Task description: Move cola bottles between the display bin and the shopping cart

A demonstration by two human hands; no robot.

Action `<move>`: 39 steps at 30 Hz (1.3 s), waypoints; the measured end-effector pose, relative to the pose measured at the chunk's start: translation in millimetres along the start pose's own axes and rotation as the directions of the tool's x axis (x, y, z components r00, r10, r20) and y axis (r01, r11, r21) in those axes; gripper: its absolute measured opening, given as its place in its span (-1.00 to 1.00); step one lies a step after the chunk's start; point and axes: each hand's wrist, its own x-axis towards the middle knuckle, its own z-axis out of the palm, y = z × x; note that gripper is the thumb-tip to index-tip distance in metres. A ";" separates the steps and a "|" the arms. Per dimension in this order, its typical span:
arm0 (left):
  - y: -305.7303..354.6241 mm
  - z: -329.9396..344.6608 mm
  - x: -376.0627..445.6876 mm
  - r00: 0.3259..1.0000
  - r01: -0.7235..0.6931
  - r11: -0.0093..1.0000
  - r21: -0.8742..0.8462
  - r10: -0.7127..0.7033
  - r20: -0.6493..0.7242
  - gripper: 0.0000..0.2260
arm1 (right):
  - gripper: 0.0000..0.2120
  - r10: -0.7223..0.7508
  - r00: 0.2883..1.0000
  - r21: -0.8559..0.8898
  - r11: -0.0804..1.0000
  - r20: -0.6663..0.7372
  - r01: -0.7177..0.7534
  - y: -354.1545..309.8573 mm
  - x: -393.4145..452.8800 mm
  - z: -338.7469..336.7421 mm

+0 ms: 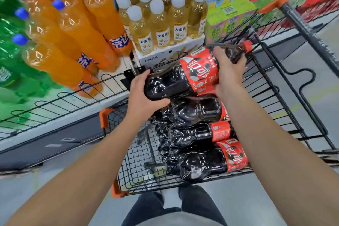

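A large cola bottle (185, 76) with a red label and red cap lies sideways above the shopping cart (286, 97), cap pointing to the upper right. My left hand (145, 93) grips its dark base. My right hand (227, 71) wraps its neck and shoulder, just past the label. Below it, three more cola bottles (198, 134) lie stacked side by side in the black wire basket, bases to the left. The display bin for cola is not in view.
A wire-edged shelf (60, 97) at left holds orange soda bottles (88, 29) and green soda bottles (11, 71). Pale tea bottles (161, 16) stand on cartons behind the cart. Stacked drink cartons (236, 3) fill the upper right. The cart handle (302, 29) runs along the right.
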 end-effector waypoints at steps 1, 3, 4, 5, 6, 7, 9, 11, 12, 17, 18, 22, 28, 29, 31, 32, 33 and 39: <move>-0.4 1.5 1.6 1.000 0.019 1.000 -0.013 -0.019 -0.003 -0.07 | -0.31 -0.007 1.000 -0.005 1.000 0.005 0.007 -0.5 1.2 2.2; -2.7 3.8 5.8 0.998 0.064 0.998 -0.017 -0.064 0.008 -0.03 | -0.30 -0.008 1.000 0.009 1.000 0.015 0.007 3.0 4.1 4.0; -4.5 3.4 8.4 0.996 0.082 0.997 -0.013 -0.081 0.021 -0.01 | -0.25 -0.004 1.000 0.020 1.000 0.016 0.004 5.6 4.7 4.5; -6.0 2.4 11.0 0.995 0.093 0.996 -0.009 -0.093 0.040 0.01 | -0.21 -0.008 1.000 0.025 1.000 0.016 0.007 8.6 5.4 5.7; -8.1 0.8 12.6 0.993 0.103 0.995 -0.008 -0.102 0.065 0.02 | -0.18 -0.010 1.000 0.022 1.000 0.015 0.010 10.5 5.4 7.4; -10.0 -1.5 13.2 0.990 0.108 0.994 -0.005 -0.107 0.090 0.02 | -0.16 -0.018 1.000 0.013 1.000 0.024 0.018 11.7 4.5 10.4; -13.7 -6.2 10.7 0.986 0.110 0.994 0.000 -0.109 0.123 0.03 | -0.12 -0.044 0.997 -0.012 0.999 0.057 0.045 11.9 1.7 18.2; -17.2 -11.8 5.5 0.987 0.110 0.994 0.001 -0.109 0.121 0.04 | -0.12 -0.076 0.993 -0.049 0.996 0.087 0.080 10.5 -5.6 28.5; -18.8 -15.7 3.0 0.988 0.111 0.994 -0.002 -0.110 0.110 0.04 | -0.14 -0.091 0.991 -0.071 0.993 0.099 0.098 10.5 -9.9 34.1; -37.3 -46.2 -16.5 0.990 0.142 0.988 -0.061 -0.142 0.005 -0.02 | 0.13 -0.172 0.975 -0.213 0.956 0.143 0.200 22.1 -49.1 71.5; -44.9 -54.3 -22.2 0.989 0.149 0.986 -0.079 -0.150 -0.014 -0.03 | 0.15 -0.191 0.969 -0.251 0.941 0.158 0.227 26.3 -60.8 78.9; -80.2 -88.8 -49.5 0.983 0.168 0.977 -0.129 -0.177 -0.057 -0.06 | 0.22 -0.233 0.946 -0.338 0.892 0.225 0.301 55.5 -105.6 105.8; -129.9 -141.4 -96.9 0.978 0.191 0.966 -0.176 -0.203 -0.051 0.08 | 0.12 -0.280 0.902 -0.389 0.830 0.329 0.400 98.8 -178.4 136.1; -136.8 -148.7 -105.9 0.976 0.194 0.965 -0.178 -0.208 -0.060 0.10 | 0.09 -0.290 0.893 -0.384 0.824 0.345 0.416 107.2 -189.5 139.1; -151.7 -162.4 -127.1 0.971 0.200 0.957 -0.208 -0.222 -0.092 0.05 | 0.02 -0.318 0.869 -0.379 0.803 0.379 0.459 123.7 -217.1 144.3; -158.7 -167.7 -137.4 0.966 0.203 0.953 -0.225 -0.232 -0.114 0.01 | -0.02 -0.329 0.855 -0.379 0.790 0.401 0.482 130.3 -231.4 146.9; -165.9 -172.7 -148.0 0.960 0.208 0.951 -0.230 -0.243 -0.137 -0.03 | -0.07 -0.350 0.836 -0.367 0.777 0.423 0.511 137.6 -243.5 148.9; -199.6 -195.7 -213.5 0.929 0.196 0.943 -0.270 -0.266 -0.257 -0.10 | -0.11 -0.385 0.765 -0.335 0.732 0.516 0.594 172.5 -312.6 150.1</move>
